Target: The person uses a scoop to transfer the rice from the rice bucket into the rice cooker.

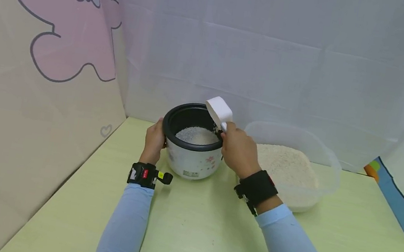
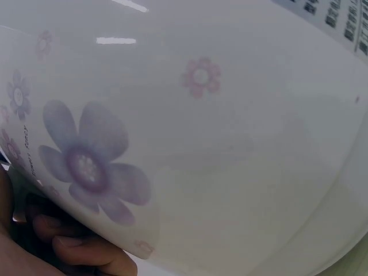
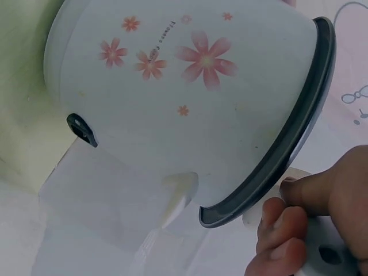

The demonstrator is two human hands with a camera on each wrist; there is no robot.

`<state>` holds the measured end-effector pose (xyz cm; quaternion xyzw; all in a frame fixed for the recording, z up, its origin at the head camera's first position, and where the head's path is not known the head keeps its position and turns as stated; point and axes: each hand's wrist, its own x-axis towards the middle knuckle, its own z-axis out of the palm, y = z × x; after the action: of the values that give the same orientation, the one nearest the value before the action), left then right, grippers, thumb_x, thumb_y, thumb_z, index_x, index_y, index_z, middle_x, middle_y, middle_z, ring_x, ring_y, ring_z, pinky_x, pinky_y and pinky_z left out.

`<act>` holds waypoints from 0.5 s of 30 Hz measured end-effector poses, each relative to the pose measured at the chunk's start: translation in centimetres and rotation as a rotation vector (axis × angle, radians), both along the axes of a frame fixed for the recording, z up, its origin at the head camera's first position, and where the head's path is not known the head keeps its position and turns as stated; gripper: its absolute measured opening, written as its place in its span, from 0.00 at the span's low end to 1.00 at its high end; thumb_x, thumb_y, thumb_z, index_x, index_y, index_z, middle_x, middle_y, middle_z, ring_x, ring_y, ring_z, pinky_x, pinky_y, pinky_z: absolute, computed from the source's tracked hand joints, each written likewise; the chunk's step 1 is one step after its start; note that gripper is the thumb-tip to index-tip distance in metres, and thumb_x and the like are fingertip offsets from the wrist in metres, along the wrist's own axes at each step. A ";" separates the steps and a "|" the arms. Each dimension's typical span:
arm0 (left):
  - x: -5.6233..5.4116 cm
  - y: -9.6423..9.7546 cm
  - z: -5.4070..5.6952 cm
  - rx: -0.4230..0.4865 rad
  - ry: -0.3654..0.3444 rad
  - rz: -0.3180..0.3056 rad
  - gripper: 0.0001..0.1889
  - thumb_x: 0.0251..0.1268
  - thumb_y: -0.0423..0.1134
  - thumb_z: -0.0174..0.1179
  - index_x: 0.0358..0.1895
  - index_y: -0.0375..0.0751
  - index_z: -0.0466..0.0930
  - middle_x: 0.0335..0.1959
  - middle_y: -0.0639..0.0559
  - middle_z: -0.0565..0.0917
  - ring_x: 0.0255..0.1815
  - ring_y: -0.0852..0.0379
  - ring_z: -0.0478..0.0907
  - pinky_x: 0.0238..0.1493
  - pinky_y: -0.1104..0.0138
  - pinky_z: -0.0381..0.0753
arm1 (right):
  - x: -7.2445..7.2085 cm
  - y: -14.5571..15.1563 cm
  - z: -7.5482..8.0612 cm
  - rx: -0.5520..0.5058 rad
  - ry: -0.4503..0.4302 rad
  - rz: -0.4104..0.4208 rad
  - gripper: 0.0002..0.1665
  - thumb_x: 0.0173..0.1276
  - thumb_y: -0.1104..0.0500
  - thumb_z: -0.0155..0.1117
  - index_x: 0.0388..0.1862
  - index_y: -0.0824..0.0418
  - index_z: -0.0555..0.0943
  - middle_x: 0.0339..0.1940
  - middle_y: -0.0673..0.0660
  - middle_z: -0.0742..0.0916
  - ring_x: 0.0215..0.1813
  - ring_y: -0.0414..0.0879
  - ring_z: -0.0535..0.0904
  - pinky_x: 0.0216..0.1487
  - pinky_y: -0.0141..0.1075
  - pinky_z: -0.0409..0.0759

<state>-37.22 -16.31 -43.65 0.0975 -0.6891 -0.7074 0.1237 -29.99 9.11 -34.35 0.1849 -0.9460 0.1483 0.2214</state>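
A white rice cooker with a floral print and a black rim stands upright on the table, its lid off. White rice lies inside. My left hand holds the cooker's left side; in the left wrist view its curled fingers are around a dark part there, mostly hidden. With my right hand I grip the handle of a white measuring cup. The cup is tilted over the cooker's right rim, and some grains show below its mouth. In the right wrist view the cooker's body hides most of the cup.
Right of the cooker, a clear plastic tub contains a large heap of rice, partly behind my right wrist. The pale green table meets a white cloth at the back and printed curtains at both sides.
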 end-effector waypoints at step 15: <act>-0.1 0.1 -0.1 0.000 0.025 0.001 0.25 0.80 0.59 0.45 0.25 0.49 0.68 0.21 0.54 0.67 0.20 0.58 0.65 0.22 0.67 0.66 | 0.3 0.8 -0.6 0.105 0.143 -0.008 0.17 0.78 0.61 0.60 0.60 0.69 0.76 0.30 0.66 0.83 0.26 0.59 0.83 0.22 0.49 0.78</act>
<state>-37.29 -16.25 -43.80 0.0889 -0.6876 -0.7083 0.1325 -29.72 9.90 -34.91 0.2027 -0.9349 0.0843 0.2790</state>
